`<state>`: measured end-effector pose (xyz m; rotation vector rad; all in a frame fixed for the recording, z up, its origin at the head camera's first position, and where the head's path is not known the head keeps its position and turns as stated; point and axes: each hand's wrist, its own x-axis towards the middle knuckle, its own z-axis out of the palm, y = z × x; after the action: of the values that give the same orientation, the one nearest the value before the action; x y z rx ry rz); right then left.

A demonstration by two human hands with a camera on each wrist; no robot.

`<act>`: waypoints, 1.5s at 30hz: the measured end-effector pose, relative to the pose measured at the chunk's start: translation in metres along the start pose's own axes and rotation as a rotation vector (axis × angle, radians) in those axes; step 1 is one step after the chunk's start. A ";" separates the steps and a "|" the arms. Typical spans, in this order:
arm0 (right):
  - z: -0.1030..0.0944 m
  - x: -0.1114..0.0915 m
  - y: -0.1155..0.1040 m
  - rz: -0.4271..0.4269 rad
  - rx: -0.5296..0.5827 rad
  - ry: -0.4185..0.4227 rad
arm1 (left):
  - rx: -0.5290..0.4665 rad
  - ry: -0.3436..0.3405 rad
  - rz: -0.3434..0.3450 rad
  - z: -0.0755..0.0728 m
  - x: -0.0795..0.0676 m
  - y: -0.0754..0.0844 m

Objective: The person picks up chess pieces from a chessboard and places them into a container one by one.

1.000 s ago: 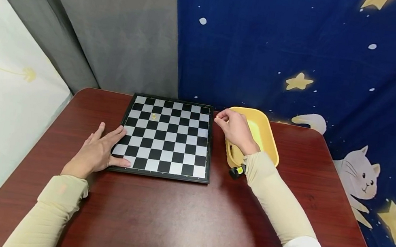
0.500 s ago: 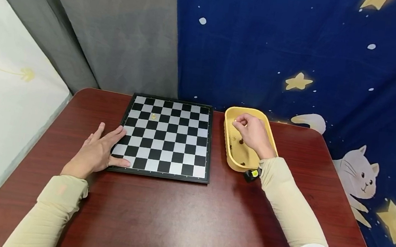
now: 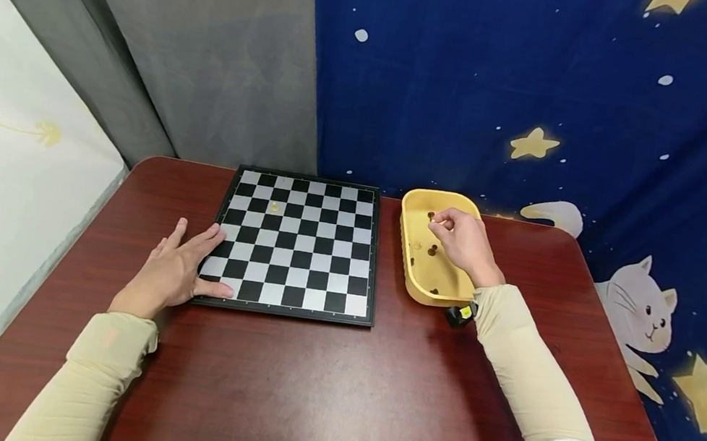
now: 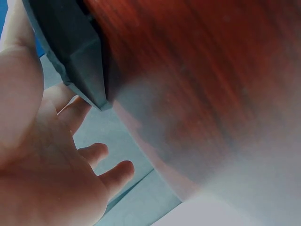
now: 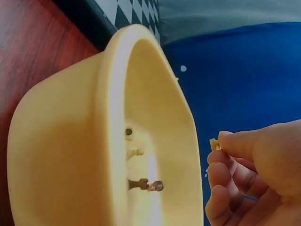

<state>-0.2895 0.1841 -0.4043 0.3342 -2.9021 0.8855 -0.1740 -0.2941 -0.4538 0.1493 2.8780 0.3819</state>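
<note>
My left hand (image 3: 173,273) rests on the left edge of a black-and-white chessboard (image 3: 298,250), fingers spread and thumb lying along the near corner. In the left wrist view, the fingers (image 4: 115,176) reach past the board's dark edge (image 4: 84,70). Over a yellow plastic tub (image 3: 404,244), my right hand (image 3: 465,244) pinches a small pale yellow chess piece (image 5: 215,144) between thumb and index finger. Only the piece's tip shows. Dark chess pieces (image 3: 432,250) and a pale one (image 5: 136,152) lie inside the tub. One pale yellow piece (image 3: 274,206) stands on the board, left of centre toward the back.
Board and tub sit side by side at the back of a reddish-brown wooden table (image 3: 308,390). A grey curtain (image 3: 215,52) and a blue star-patterned curtain (image 3: 446,100) hang right behind them. White patterned cloth (image 3: 12,174) hangs at the left.
My right hand has moved right, from the gap between board and tub to over the tub, holding the small pale piece and uncovering pieces inside. The left hand has stayed put.
</note>
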 end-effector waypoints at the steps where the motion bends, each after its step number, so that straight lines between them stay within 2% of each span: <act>1: 0.000 0.000 0.001 0.005 -0.004 -0.003 | 0.001 0.000 0.000 0.000 0.000 0.000; 10: 0.001 0.000 0.004 0.007 0.004 -0.017 | 0.019 0.008 0.006 -0.002 -0.002 -0.001; 17: 0.005 0.003 -0.006 -0.041 0.028 -0.005 | 0.028 0.018 0.008 -0.001 -0.002 -0.002; 26: 0.014 0.003 -0.016 -0.038 0.044 -0.012 | 0.030 0.031 0.013 -0.002 -0.002 -0.003; 31: 0.020 0.006 -0.027 -0.046 0.069 -0.005 | 0.028 0.021 0.009 -0.003 -0.003 -0.002; 45: 0.044 0.015 -0.069 -0.070 0.142 -0.068 | 0.023 0.006 0.004 0.001 -0.001 -0.001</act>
<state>-0.2888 0.1012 -0.4013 0.4830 -2.8746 1.0915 -0.1727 -0.2947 -0.4549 0.1585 2.8897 0.3505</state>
